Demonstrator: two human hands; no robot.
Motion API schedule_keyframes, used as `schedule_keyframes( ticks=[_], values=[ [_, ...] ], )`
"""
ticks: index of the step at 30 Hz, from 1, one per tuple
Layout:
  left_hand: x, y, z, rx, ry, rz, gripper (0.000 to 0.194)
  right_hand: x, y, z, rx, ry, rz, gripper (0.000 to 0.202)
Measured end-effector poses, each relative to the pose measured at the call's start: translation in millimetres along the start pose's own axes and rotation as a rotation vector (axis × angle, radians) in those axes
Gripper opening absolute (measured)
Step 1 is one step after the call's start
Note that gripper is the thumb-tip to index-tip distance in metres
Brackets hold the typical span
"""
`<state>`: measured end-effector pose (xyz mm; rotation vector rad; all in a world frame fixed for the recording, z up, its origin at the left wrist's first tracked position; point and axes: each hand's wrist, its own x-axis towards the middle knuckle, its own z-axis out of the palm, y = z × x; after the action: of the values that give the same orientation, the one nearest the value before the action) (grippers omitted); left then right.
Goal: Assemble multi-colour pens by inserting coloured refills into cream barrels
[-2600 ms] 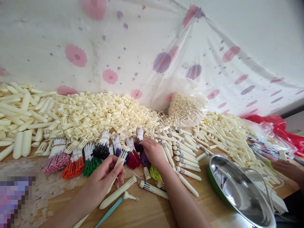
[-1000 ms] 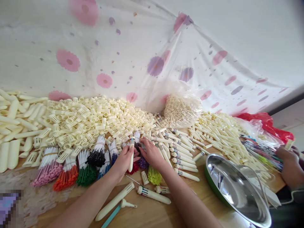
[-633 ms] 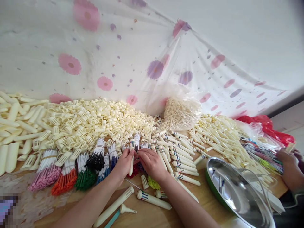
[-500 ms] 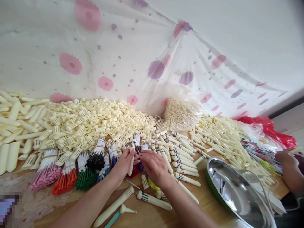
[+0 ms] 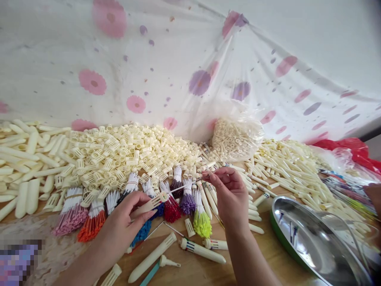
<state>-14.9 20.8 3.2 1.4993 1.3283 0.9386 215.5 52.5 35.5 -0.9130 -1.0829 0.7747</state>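
My left hand is wrapped round a cream multicolour pen body, tilted with its slotted end up and to the right. Coloured sliders show in the slots. From that end a thin white refill runs toward my right hand, whose thumb and forefinger pinch its far end; the tip is partly hidden. Just below and between the hands stand bundles of refills with red tips, purple tips and yellow tips. On the table in front lies another pen body with sliders.
Slotted cream collars are heaped behind, with a clear bag of small parts beside them. Cream tubes spread rightward. A steel bowl stands right, holding a few small pieces. Another person's hand shows at the right edge.
My hands have moved apart. The left went left and lowered the pen body from upright to slanted; the right rose to the right, with the refill now visible between them.
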Motion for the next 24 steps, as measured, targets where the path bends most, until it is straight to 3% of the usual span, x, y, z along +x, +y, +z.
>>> schedule_keyframes(
  ticks=[9,20,24],
  values=[
    [-5,-6,0.1,0.118,-0.017,0.016,0.01,-10,2,10,0.042,-0.109,0.08,0.013],
    [-3,-2,0.5,0.203,-0.011,0.036,0.008,-22,-3,22,0.064,-0.118,0.104,0.014],
    [-5,-3,0.7,0.239,-0.015,0.057,0.008,-26,-1,27,0.075,-0.144,0.195,0.014]
  ],
)
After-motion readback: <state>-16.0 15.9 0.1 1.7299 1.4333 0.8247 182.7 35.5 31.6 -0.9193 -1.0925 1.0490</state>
